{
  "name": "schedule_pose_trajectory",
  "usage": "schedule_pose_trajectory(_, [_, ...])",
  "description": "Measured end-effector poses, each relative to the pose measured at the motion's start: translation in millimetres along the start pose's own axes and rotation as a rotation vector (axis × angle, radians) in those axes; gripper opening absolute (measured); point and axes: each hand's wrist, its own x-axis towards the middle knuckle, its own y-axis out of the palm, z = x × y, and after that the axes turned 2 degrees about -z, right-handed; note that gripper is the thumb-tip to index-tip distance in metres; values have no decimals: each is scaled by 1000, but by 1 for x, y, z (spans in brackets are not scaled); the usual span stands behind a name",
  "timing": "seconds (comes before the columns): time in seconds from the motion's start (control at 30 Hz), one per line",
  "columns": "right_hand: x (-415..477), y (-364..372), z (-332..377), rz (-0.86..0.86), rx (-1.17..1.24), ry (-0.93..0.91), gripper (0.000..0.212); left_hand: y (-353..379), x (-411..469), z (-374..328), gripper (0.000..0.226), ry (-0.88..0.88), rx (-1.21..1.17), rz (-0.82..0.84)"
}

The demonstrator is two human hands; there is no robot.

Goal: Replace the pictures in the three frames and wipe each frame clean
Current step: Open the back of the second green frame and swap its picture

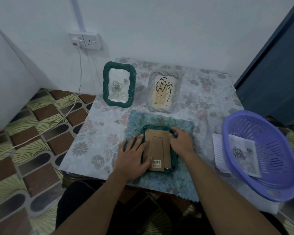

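Surface (98, 126): draped in a thin floral sheet that looks smooth and liable to slide. Basket (282, 155): purple slotted plastic, oval, at the right edge, holding loose printed pictures (244, 153) that are thin and easily creased. Cloth (182, 126): blue and fleecy with pinked edges, spread at the near middle as soft padding. Green frame (119, 84) and white frame (164, 91): upright at the back, side by side and apart. Each has a rope-moulded rim, is rigid and is probably light; the glazing is best treated as fragile. Third frame (158, 127): also green, face down on the cloth at the near middle of the surface. Its backing (157, 146) is stiff brown board with an easel strip folded flat and a barcode label (156, 162) near the lower edge. Left hand (134, 153): flat with fingers straight, pressing the third frame's left side to steady it. Right hand (182, 141): fingers curled onto the rim at the upper right corner; whether they work a retaining clip cannot be told. The ribbed rim offers the surest hold. The board would likely flex if pried from one corner alone.
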Motion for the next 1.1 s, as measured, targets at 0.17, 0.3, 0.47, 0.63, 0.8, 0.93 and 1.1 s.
schedule_pose_trajectory(0.17, [7, -2, -7, -25, -28, -82, 33, 0, 0, 1, 72, 2, 0, 3])
schedule_pose_trajectory(0.3, [14, -2, -10, -7, -44, -106, 30, -2, 0, -1, 72, -1, 2, 10])
schedule_pose_trajectory(0.47, [22, -3, -9, 13, -84, -126, 25, -4, 1, -2, 73, -10, -9, 21])
schedule_pose_trajectory(0.63, [24, -4, -10, 42, -134, -159, 32, -5, 0, -2, 89, -14, -39, 30])
schedule_pose_trajectory(0.8, [24, -8, -8, 26, -115, -149, 34, -6, 1, -2, 94, -7, 3, 40])
schedule_pose_trajectory(0.93, [13, -12, -8, -102, -138, -117, 27, -7, 1, -2, 93, -1, 0, 34])
schedule_pose_trajectory(1.1, [-1, -8, -7, -206, -171, -117, 21, -7, 0, -2, 92, -2, 2, 28])
